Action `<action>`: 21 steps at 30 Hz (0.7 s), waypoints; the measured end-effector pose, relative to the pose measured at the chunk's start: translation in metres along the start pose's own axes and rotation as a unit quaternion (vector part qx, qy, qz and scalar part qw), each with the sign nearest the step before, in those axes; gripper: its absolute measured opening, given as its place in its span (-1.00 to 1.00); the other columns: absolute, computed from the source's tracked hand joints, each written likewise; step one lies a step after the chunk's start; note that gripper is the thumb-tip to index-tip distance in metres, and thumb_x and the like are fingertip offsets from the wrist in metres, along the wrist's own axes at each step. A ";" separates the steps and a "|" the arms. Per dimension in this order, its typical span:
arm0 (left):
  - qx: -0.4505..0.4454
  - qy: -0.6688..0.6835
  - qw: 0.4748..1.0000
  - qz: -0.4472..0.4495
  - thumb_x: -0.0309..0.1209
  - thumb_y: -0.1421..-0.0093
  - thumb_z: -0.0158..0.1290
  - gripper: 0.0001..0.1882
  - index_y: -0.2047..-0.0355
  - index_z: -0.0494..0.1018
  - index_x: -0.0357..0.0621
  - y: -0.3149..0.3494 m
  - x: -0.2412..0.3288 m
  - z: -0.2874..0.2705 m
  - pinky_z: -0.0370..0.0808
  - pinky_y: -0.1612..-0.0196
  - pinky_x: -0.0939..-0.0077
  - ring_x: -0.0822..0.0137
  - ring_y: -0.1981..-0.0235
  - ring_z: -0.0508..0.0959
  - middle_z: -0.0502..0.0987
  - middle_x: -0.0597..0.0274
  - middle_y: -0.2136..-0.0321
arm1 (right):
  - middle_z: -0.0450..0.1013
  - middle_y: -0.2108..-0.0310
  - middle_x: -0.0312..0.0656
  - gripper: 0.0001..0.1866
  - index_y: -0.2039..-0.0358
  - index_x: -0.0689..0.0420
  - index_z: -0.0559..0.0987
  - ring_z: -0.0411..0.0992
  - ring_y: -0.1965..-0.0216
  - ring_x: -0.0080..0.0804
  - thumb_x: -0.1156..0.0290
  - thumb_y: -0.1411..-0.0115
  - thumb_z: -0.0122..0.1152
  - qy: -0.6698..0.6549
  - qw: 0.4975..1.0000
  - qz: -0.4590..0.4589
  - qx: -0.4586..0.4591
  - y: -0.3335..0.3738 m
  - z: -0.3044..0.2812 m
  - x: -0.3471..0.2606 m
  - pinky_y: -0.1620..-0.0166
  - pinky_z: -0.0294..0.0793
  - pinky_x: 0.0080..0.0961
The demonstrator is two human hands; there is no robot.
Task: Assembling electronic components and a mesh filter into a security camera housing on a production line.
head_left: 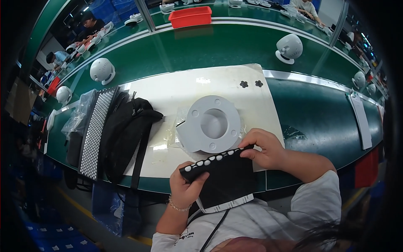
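Both my hands hold a black sheet (226,178) in front of my body. Its upper edge is bent over and shows a row of white round spots, and a printed white strip runs along its lower edge. My left hand (189,185) pinches the sheet's left end between thumb and fingers. At the right end, the thumb and fingers of my right hand (262,149) grip the same edge. Just beyond the sheet lies a white round housing (189,132) with a ring-shaped face, resting on clear plastic. Two small black flower-shaped pads (244,84) lie farther off to the right.
A white board (163,90) covers the bench under the work. To the left are a black fabric bag (126,130), a white-dotted black sheet (96,134) and clear plastic bags (79,113). Beyond, white rounded devices (289,48) and a red bin (190,17) stand on green surfaces.
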State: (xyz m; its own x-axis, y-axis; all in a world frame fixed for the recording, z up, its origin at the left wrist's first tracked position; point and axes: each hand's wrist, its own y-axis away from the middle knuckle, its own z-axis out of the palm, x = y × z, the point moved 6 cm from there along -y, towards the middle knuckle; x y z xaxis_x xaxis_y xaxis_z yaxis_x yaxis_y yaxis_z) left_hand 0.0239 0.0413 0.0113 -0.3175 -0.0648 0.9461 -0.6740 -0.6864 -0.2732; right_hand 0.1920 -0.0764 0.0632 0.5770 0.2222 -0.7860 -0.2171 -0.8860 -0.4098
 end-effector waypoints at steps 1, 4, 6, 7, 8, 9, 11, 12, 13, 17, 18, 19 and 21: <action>-0.008 -0.049 0.999 0.002 -0.61 0.10 0.16 -0.71 0.35 0.35 -0.35 0.000 -0.001 -0.005 0.32 0.50 0.74 0.57 0.57 0.38 0.43 0.27 0.57 | 0.38 0.41 -0.19 -0.78 0.41 0.17 0.43 0.36 0.40 -0.38 0.52 0.08 0.28 0.002 1.000 0.014 -0.016 0.000 0.001 0.001 0.33 0.34 -0.56; 0.022 -0.086 0.996 0.018 -0.59 0.12 0.18 -0.83 0.52 0.39 -0.35 0.000 0.007 -0.006 0.26 0.60 0.76 0.60 0.70 0.32 0.39 0.36 0.74 | 0.38 0.39 -0.17 -0.80 0.43 0.19 0.41 0.37 0.38 -0.38 0.52 0.06 0.27 -0.213 0.964 0.149 0.047 0.007 0.006 0.015 0.30 0.36 -0.55; 0.019 -0.115 0.991 0.062 -0.56 0.11 0.19 -0.81 0.51 0.39 -0.34 0.001 0.008 -0.008 0.25 0.61 0.74 0.59 0.70 0.32 0.39 0.36 0.73 | 0.37 0.36 -0.16 -0.80 0.45 0.17 0.42 0.37 0.37 -0.37 0.53 0.07 0.27 -0.204 0.967 0.149 0.037 0.009 0.004 0.018 0.28 0.36 -0.54; 0.018 -0.114 0.991 0.061 -0.56 0.11 0.19 -0.81 0.51 0.39 -0.34 0.000 0.007 -0.009 0.25 0.61 0.74 0.59 0.70 0.32 0.39 0.36 0.73 | 0.36 0.33 -0.15 -0.81 0.46 0.16 0.42 0.37 0.36 -0.35 0.55 0.08 0.27 -0.195 0.969 0.148 0.025 0.009 0.004 0.019 0.26 0.36 -0.53; 0.019 -0.111 0.992 0.051 -0.55 0.11 0.19 -0.81 0.52 0.39 -0.34 0.001 0.005 -0.009 0.25 0.61 0.73 0.58 0.71 0.32 0.38 0.35 0.74 | 0.36 0.33 -0.15 -0.81 0.46 0.16 0.42 0.37 0.36 -0.35 0.55 0.08 0.27 -0.195 0.969 0.149 0.026 0.007 0.004 0.022 0.26 0.36 -0.53; 0.021 -0.107 0.993 0.040 -0.54 0.11 0.19 -0.81 0.53 0.39 -0.33 0.001 0.004 -0.009 0.24 0.62 0.72 0.57 0.72 0.31 0.38 0.34 0.74 | 0.35 0.31 -0.16 -0.80 0.48 0.13 0.42 0.37 0.34 -0.34 0.55 0.10 0.28 -0.096 0.993 0.054 0.032 0.001 -0.002 0.013 0.25 0.36 -0.49; 0.022 -0.118 0.992 0.046 -0.54 0.12 0.20 -0.81 0.55 0.39 -0.32 0.000 0.004 -0.010 0.24 0.62 0.71 0.56 0.72 0.31 0.38 0.33 0.75 | 0.35 0.30 -0.16 -0.79 0.49 0.11 0.43 0.37 0.32 -0.33 0.55 0.12 0.30 0.004 0.998 -0.042 0.038 -0.003 -0.006 0.004 0.24 0.35 -0.46; 0.024 -0.130 0.990 0.052 -0.54 0.12 0.20 -0.82 0.56 0.39 -0.31 0.000 0.004 -0.010 0.24 0.62 0.70 0.54 0.73 0.31 0.37 0.32 0.75 | 0.36 0.32 -0.20 -0.79 0.49 0.08 0.46 0.36 0.28 -0.34 0.52 0.15 0.32 0.064 0.990 -0.107 0.066 -0.002 -0.009 -0.003 0.21 0.31 -0.45; 0.025 -0.130 0.990 0.052 -0.54 0.12 0.20 -0.82 0.56 0.39 -0.31 0.000 0.004 -0.009 0.24 0.62 0.70 0.54 0.73 0.31 0.37 0.32 0.75 | 0.38 0.34 -0.23 -0.78 0.49 0.05 0.48 0.36 0.25 -0.35 0.49 0.18 0.33 0.123 0.973 -0.172 0.094 0.000 -0.011 -0.012 0.18 0.28 -0.44; -0.002 -0.168 0.982 0.083 -0.55 0.16 0.20 -0.82 0.62 0.38 -0.30 -0.001 0.011 -0.005 0.22 0.65 0.63 0.43 0.75 0.31 0.35 0.26 0.75 | 0.39 0.34 -0.29 -0.77 0.48 0.02 0.49 0.35 0.24 -0.36 0.48 0.20 0.33 0.104 0.965 -0.211 0.113 0.003 -0.011 -0.021 0.20 0.24 -0.44; -0.015 -0.173 0.980 0.096 -0.56 0.17 0.20 -0.81 0.63 0.37 -0.29 -0.002 0.012 -0.003 0.22 0.66 0.61 0.38 0.76 0.31 0.35 0.24 0.75 | 0.40 0.34 -0.31 -0.77 0.46 0.02 0.48 0.36 0.24 -0.36 0.49 0.19 0.31 0.116 0.968 -0.203 0.095 0.000 -0.007 -0.022 0.22 0.23 -0.46; -0.016 -0.172 0.980 0.095 -0.56 0.17 0.20 -0.81 0.63 0.37 -0.29 -0.003 0.013 -0.003 0.22 0.66 0.61 0.38 0.76 0.31 0.35 0.24 0.75 | 0.40 0.35 -0.33 -0.77 0.45 0.01 0.48 0.36 0.25 -0.36 0.50 0.18 0.29 0.128 0.969 -0.195 0.078 -0.001 -0.004 -0.023 0.23 0.23 -0.47; -0.041 -0.197 0.973 0.113 -0.56 0.19 0.21 -0.80 0.66 0.35 -0.29 -0.004 0.016 0.002 0.21 0.67 0.58 0.33 0.76 0.31 0.34 0.20 0.74 | 0.40 0.36 -0.34 -0.75 0.41 0.01 0.47 0.36 0.25 -0.36 0.52 0.16 0.27 0.157 0.965 -0.202 0.058 0.000 -0.002 -0.024 0.24 0.23 -0.47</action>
State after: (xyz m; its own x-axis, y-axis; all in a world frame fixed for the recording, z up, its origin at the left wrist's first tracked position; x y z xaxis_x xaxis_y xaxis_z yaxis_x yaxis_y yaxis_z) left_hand 0.0225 0.0418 0.0281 -0.1948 -0.4903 0.8495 -0.6730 -0.5633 -0.4794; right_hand 0.1800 -0.0827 0.0832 0.8396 0.3887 -0.3794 -0.0007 -0.6978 -0.7163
